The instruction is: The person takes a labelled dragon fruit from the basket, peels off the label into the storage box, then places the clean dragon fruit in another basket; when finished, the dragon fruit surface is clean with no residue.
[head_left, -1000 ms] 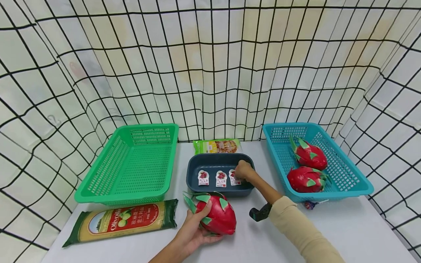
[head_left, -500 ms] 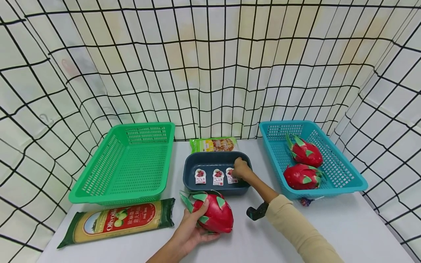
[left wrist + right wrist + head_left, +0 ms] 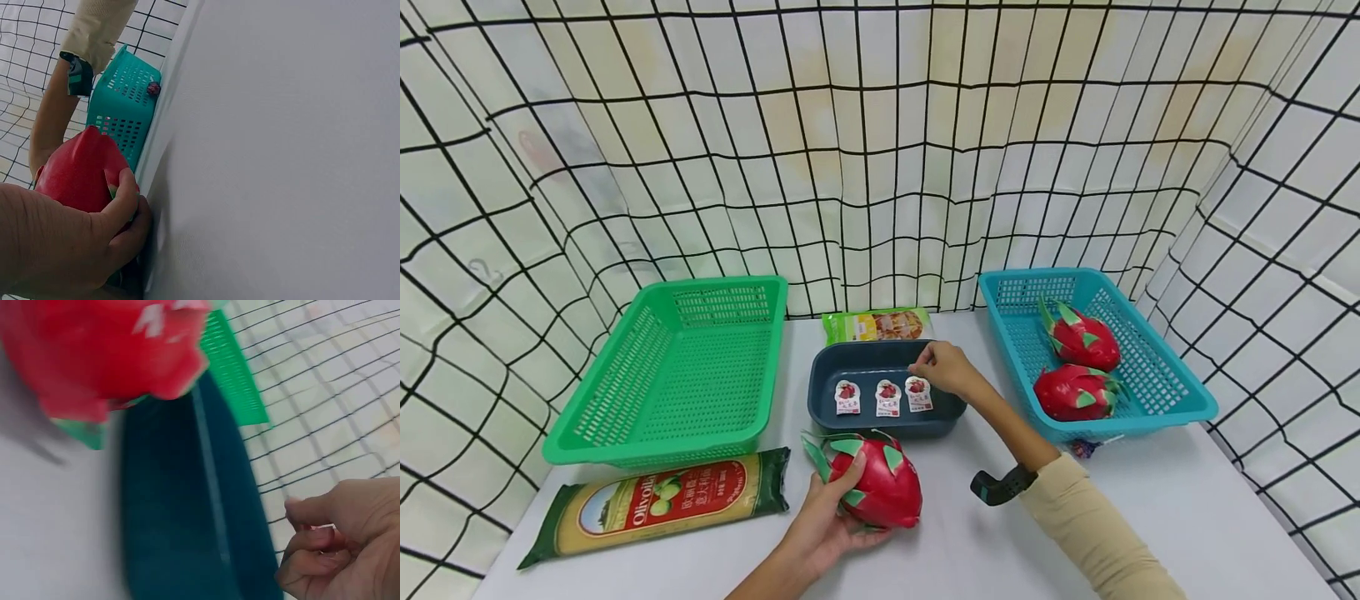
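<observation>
In the head view my left hand [image 3: 827, 521] grips a red dragon fruit [image 3: 883, 483] with green leaf tips, thumb on top and fingers beneath. The left wrist view also shows this dragon fruit [image 3: 81, 172] in the grasp. Just behind it is a dark blue tub [image 3: 838, 357] with three dragon fruit stickers [image 3: 887, 398] in a row. My right hand [image 3: 946, 367] hovers over the tub's right end, near the right-hand sticker [image 3: 917, 393]. Its fingers are curled, and the right wrist view of that hand [image 3: 337, 544] shows nothing between them.
A green basket [image 3: 662, 433] stands at left, with a bag of pasta [image 3: 655, 504] before it. The blue basket [image 3: 1180, 417] at right holds two dragon fruits [image 3: 1078, 392]. Behind the tub lies a green snack packet [image 3: 880, 325]. Netting surrounds the table's back and sides.
My right hand has lifted up and back from the right-hand sticker, uncovering it. The left hand still holds the dragon fruit in much the same place. The head view has shifted slightly.
</observation>
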`<state>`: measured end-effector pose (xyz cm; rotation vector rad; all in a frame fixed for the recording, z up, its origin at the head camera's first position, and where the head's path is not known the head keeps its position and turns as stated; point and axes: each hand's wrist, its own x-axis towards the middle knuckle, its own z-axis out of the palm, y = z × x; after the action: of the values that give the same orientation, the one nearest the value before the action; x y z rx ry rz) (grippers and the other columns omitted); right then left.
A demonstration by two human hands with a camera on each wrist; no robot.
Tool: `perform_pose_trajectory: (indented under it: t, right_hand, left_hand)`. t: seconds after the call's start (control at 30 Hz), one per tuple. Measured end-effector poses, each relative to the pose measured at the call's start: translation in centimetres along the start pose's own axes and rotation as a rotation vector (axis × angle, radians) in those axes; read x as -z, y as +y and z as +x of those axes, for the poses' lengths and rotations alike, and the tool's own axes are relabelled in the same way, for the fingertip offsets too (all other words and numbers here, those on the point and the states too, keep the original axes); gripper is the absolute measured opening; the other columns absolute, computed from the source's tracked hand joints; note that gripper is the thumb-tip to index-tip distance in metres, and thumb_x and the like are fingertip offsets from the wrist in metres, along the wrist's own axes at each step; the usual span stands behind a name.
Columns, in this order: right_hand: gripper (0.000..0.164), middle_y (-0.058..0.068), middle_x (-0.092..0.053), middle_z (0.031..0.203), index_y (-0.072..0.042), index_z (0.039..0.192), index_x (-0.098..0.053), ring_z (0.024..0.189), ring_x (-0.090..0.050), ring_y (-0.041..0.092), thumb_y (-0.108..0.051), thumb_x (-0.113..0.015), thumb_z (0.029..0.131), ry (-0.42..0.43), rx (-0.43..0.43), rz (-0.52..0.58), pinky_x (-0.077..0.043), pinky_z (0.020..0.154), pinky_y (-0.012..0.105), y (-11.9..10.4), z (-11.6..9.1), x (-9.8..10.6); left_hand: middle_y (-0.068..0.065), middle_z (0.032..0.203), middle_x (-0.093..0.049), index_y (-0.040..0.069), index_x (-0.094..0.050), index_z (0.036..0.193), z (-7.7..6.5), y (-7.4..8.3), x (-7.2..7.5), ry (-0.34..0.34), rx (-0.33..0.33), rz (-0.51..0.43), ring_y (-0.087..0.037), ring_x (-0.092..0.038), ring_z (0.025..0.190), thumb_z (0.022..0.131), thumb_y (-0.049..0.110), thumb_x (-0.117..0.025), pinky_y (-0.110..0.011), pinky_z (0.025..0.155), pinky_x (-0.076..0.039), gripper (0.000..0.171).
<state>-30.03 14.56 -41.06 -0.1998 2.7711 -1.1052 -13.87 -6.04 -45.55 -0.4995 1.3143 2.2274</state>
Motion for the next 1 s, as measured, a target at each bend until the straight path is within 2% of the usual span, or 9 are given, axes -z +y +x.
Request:
perform_pose_trajectory:
  t: [0.13, 0.27, 0.37, 0.5, 0.6, 0.7, 0.87, 1.0]
  right_hand:
    - [0.033, 0.003, -0.051, 0.069, -0.004, 0.081, -0.061, 0.065, -0.048, 0.016, -0.033, -0.059, 0.098, 0.040, 0.061, -0.043, -0.037, 0.056, 0.024, 0.0, -1.1, 2.1]
    - [0.042, 0.004, -0.051, 0.067, -0.003, 0.075, -0.062, 0.063, -0.047, 0.018, -0.034, -0.051, 0.102, 0.104, 0.117, -0.036, -0.037, 0.056, 0.026, 1.0, -2.2, 4.7]
    - [0.035, 0.008, -0.057, 0.072, 0.000, 0.085, -0.064, 0.066, -0.052, 0.021, -0.029, -0.053, 0.101, 0.166, 0.177, 0.026, -0.042, 0.059, 0.026, 2.1, -3.2, 7.1]
    - [0.028, 0.017, -0.064, 0.098, 0.001, 0.110, -0.061, 0.092, -0.060, 0.028, -0.026, -0.055, 0.100, 0.280, 0.203, 0.068, -0.049, 0.077, 0.032, 4.4, -5.0, 10.8]
    - [0.036, 0.021, -0.061, 0.117, 0.001, 0.120, -0.057, 0.110, -0.056, 0.034, -0.029, -0.051, 0.102, 0.377, 0.174, 0.052, -0.047, 0.092, 0.044, 6.4, -6.4, 13.2]
    - [0.045, 0.026, -0.057, 0.124, 0.004, 0.124, -0.055, 0.119, -0.049, 0.042, -0.035, -0.047, 0.103, 0.451, 0.118, 0.027, -0.041, 0.099, 0.058, 8.4, -7.8, 15.4]
    - [0.049, 0.033, -0.050, 0.135, 0.006, 0.130, -0.052, 0.129, -0.039, 0.053, -0.034, -0.044, 0.104, 0.553, 0.000, -0.067, -0.033, 0.102, 0.069, 12.2, -9.3, 18.4]
    - [0.049, 0.037, -0.044, 0.138, 0.010, 0.136, -0.045, 0.130, -0.034, 0.057, -0.027, -0.043, 0.104, 0.577, -0.138, -0.151, -0.029, 0.104, 0.070, 15.1, -10.2, 19.9]
  left_hand:
    - [-0.025, 0.149, -0.022, 0.018, 0.001, 0.150, -0.3, -0.1, -0.1, 0.003, 0.018, 0.022, -0.048, -0.029, 0.133, 0.087, 0.052, -0.068, -0.055, 0.093, -0.053, 0.099]
    - [-0.026, 0.147, -0.023, 0.017, 0.000, 0.149, -1.0, -0.2, -0.3, 0.003, 0.081, 0.030, -0.050, -0.028, 0.132, 0.085, 0.052, -0.070, -0.055, 0.093, -0.053, 0.101]
    - [-0.027, 0.145, -0.024, 0.016, 0.000, 0.149, -2.0, -0.2, -0.5, -0.022, 0.126, 0.045, -0.050, -0.027, 0.131, 0.084, 0.051, -0.071, -0.055, 0.094, -0.052, 0.103]
    - [-0.030, 0.141, -0.027, 0.014, -0.001, 0.148, -3.4, 0.1, -0.8, -0.094, 0.167, 0.111, -0.051, -0.030, 0.128, 0.087, 0.048, -0.070, -0.056, 0.095, -0.052, 0.098]
    - [-0.030, 0.139, -0.031, 0.012, -0.002, 0.147, -4.2, 0.4, -1.1, -0.160, 0.202, 0.146, -0.051, -0.033, 0.126, 0.088, 0.045, -0.070, -0.056, 0.096, -0.051, 0.096]
    - [-0.028, 0.138, -0.036, 0.013, -0.006, 0.148, -4.7, 0.7, -1.7, -0.228, 0.200, 0.192, -0.049, -0.037, 0.125, 0.088, 0.042, -0.070, -0.056, 0.095, -0.051, 0.092]
    - [-0.021, 0.139, -0.043, 0.018, -0.016, 0.150, -4.7, 1.7, -3.3, -0.318, 0.099, 0.311, -0.044, -0.043, 0.124, 0.089, 0.036, -0.069, -0.057, 0.090, -0.053, 0.083]
    - [-0.017, 0.141, -0.044, 0.024, -0.019, 0.152, -4.1, 3.0, -4.9, -0.388, 0.043, 0.330, -0.040, -0.044, 0.127, 0.089, 0.029, -0.070, -0.058, 0.091, -0.053, 0.081]
